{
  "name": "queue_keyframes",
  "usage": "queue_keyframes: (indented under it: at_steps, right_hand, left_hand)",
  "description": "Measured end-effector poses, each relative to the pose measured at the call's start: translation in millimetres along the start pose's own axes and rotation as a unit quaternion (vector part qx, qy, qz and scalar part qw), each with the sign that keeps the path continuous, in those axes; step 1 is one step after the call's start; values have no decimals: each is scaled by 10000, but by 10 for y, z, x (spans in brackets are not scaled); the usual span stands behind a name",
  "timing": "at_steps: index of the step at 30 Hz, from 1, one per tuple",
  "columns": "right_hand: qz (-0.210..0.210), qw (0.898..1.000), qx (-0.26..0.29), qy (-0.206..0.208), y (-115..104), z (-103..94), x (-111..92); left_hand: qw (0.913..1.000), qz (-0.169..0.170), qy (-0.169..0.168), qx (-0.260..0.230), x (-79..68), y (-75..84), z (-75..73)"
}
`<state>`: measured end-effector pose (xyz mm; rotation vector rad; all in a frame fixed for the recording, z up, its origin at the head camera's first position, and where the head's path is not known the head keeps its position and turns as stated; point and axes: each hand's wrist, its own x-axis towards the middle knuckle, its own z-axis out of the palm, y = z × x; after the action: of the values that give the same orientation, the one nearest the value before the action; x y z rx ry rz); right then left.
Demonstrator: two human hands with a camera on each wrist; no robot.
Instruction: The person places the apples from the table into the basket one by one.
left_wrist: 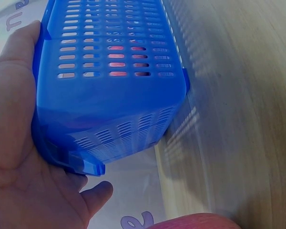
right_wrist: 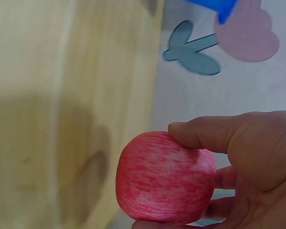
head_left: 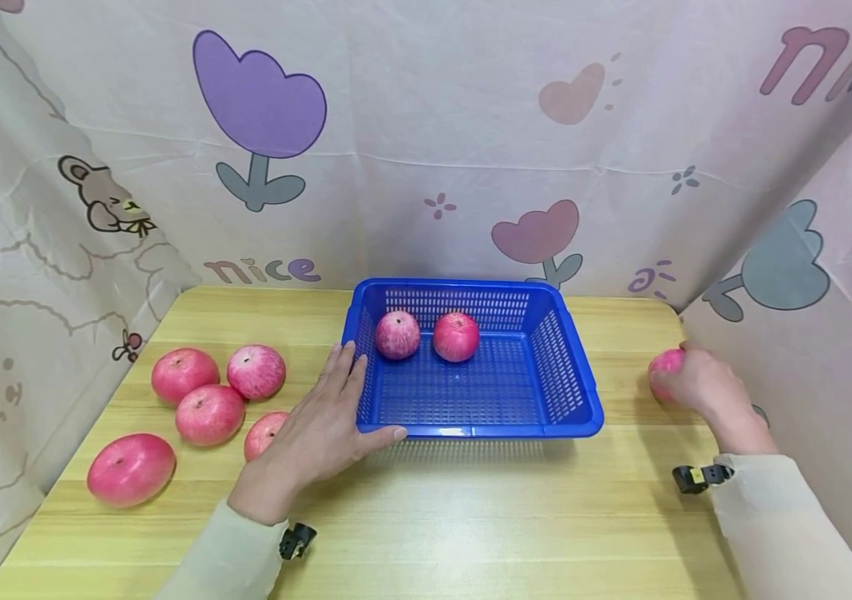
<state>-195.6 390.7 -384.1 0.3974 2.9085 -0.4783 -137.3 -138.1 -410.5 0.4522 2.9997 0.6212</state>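
Note:
A blue plastic basket (head_left: 471, 432) with slotted walls stands on the wooden table, holding a striped pink apple (head_left: 398, 335) and a redder apple (head_left: 456, 337). My left hand (head_left: 324, 421) rests on its near left corner, fingers spread along the left rim and thumb along the front one. The left wrist view shows the palm (left_wrist: 19, 157) against the basket's rim (left_wrist: 43, 86). Off to the right, my right hand (head_left: 711, 387) grips another apple (right_wrist: 164, 179) between thumb and fingers, its shadow falling on the wood.
Several more apples lie left of the basket, among them a large one (head_left: 131, 469) nearest the front and one (head_left: 267, 433) partly hidden behind my left hand. A printed curtain (head_left: 426, 150) hangs behind and beside the wooden table (head_left: 471, 525).

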Motion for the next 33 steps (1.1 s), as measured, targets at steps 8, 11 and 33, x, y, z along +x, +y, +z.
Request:
queue_keyframes:
  at_steps: [8,11,33]
  right_hand:
    - [-793,9937,19,790,-410,-240,-100]
    - [-1009,9899,-23,992,-642,-355,-154]
    - [-2377,9668,-410,842,-2201,-408,-96]
  left_hand:
    - [10000,-38,-68,7,2,-1,-14]
    - [9999,-65,-112,14,2,2,-21]
    - [10000,-30,-70,9,2,-3,-21]
